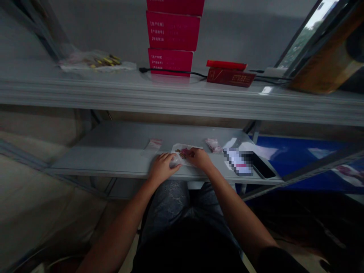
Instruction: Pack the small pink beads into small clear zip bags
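Hands: the left hand and the right hand are just beside each other, low in the view, and their forearms reach in from the bottom edge.
Left hand: fingers lie spread on the near edge of a clear plastic packet, resting there rather than clamped.
Right hand: fingertips touch a small cluster of dark red beads; whether they grip the beads cannot be told.
Beads and packet: both sit on the lower grey metal shelf, between the hands, with the beads on top of the packet.
Nearby on that shelf: a small, flat plastic sachet lies left of the hands, and a pinkish sachet lies right of them.
Further right: a black smartphone lies beside a pixelated, blurred item.
Upper shelf: stacked red cartons, a dark red box, a black cable, and a clear bag of gold-coloured pieces.
Below: the person's patterned jeans show under the shelf.
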The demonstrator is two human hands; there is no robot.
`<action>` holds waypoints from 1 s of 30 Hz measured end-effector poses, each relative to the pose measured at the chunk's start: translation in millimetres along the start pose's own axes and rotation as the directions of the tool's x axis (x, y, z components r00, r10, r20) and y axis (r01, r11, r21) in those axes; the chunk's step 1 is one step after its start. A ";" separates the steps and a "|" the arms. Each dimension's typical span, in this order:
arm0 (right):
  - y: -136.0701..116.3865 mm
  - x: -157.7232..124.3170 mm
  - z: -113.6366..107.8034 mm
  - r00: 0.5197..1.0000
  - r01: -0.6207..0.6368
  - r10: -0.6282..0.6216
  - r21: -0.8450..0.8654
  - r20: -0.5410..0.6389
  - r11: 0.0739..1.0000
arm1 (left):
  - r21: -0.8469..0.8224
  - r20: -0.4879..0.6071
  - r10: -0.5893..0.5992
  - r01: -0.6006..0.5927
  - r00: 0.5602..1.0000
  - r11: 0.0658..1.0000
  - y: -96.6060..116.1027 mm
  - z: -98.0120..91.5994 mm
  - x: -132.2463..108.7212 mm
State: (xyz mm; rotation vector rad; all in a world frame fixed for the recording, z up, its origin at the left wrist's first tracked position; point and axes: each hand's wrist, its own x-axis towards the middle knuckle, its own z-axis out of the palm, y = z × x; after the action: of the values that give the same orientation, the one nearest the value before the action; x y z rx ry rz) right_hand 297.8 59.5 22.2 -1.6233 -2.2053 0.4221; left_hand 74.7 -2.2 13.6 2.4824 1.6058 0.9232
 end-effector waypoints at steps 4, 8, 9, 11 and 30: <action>5.9 -2.8 -6.3 1.000 0.002 -0.002 -0.009 0.015 1.000 | -0.004 0.008 -0.008 0.008 1.000 1.000 -0.5 1.7 0.5; 3.3 -3.7 -6.4 1.000 0.008 -0.008 -0.014 0.029 1.000 | -0.020 0.006 -0.014 0.014 1.000 1.000 -0.9 2.2 0.4; 2.5 -3.6 -5.8 1.000 0.008 -0.008 -0.015 0.028 1.000 | -0.020 0.005 -0.013 0.013 1.000 1.000 -0.8 2.2 0.4; 1.9 -3.1 -4.9 1.000 0.009 -0.008 -0.014 0.025 1.000 | -0.018 0.003 -0.012 0.012 1.000 1.000 -0.7 1.9 0.4; -11.9 9.9 -7.3 0.991 0.127 -0.134 0.329 -0.001 0.936 | -0.075 -0.034 -0.042 0.039 0.999 0.996 -4.1 5.6 -1.7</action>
State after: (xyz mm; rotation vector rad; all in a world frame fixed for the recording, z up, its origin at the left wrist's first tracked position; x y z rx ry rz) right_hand 288.5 65.7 35.2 -1.2932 -2.1055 0.7282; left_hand 73.7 -0.3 6.8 2.3891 1.5951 1.0082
